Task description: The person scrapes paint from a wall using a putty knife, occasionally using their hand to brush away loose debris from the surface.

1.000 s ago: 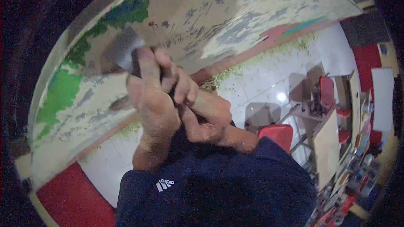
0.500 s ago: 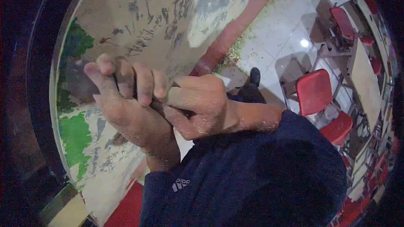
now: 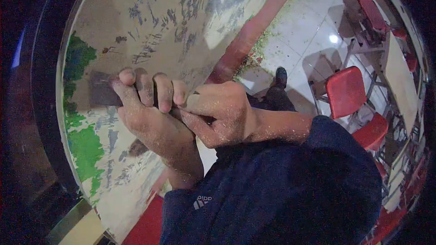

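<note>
My left hand (image 3: pixel 154 104) is wrapped round the handle of a scraper (image 3: pixel 102 89), near its wide dark blade. The blade lies against the wall (image 3: pixel 131 22), beside green paint patches (image 3: pixel 86 149). My right hand (image 3: pixel 220 111) is closed round the lower end of the handle, close to the left fingers. Pale dust speckles both forearms. The wall shows beige paint with grey scraped marks and a reddish band (image 3: pixel 250 31) along its lower edge.
Paint flakes (image 3: pixel 260 47) lie on the white tiled floor (image 3: pixel 295 36) along the wall. A dark shoe (image 3: pixel 281 77) stands below my arms. Red chairs (image 3: pixel 347 91) and a pale tabletop (image 3: pixel 402 79) are at the right. A red surface (image 3: pixel 145 224) shows at the bottom.
The view has turned, and both hands with the scraper now point further left across the wall. Since the middle frame, the blade shows more clearly; both hands still grip the handle.
</note>
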The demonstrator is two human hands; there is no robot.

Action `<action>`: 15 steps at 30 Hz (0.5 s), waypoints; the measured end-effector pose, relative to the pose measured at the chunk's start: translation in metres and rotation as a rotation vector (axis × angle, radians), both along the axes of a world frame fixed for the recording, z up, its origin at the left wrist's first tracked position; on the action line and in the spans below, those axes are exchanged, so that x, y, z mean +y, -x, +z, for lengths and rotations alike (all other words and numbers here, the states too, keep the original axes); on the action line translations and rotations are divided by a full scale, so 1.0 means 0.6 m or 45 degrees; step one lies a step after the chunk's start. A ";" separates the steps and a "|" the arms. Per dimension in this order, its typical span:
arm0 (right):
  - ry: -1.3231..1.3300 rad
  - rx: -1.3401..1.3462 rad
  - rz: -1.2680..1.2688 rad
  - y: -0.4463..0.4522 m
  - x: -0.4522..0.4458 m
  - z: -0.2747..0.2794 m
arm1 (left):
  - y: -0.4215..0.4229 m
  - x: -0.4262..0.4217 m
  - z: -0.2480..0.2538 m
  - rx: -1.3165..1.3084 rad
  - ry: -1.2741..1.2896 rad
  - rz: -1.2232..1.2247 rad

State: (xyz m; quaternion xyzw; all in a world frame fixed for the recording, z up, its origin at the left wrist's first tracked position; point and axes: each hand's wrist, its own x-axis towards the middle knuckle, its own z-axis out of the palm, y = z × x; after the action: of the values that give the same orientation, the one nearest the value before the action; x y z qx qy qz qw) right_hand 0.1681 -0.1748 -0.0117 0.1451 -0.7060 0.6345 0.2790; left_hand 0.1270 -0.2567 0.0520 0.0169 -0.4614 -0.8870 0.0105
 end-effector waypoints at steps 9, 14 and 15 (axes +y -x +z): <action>0.008 0.041 0.006 0.002 -0.006 -0.015 | -0.011 0.004 0.000 -0.062 0.194 0.077; -0.036 0.111 -0.008 0.023 -0.008 0.006 | 0.013 0.001 0.010 0.080 0.133 0.022; -0.043 0.174 -0.021 0.027 -0.012 0.010 | 0.014 -0.001 0.025 0.093 0.113 -0.028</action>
State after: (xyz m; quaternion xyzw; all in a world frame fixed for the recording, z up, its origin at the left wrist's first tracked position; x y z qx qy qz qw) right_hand 0.1517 -0.1819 -0.0056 0.1867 -0.6971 0.6089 0.3293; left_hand 0.1184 -0.2571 0.0672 -0.0212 -0.4998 -0.8657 0.0184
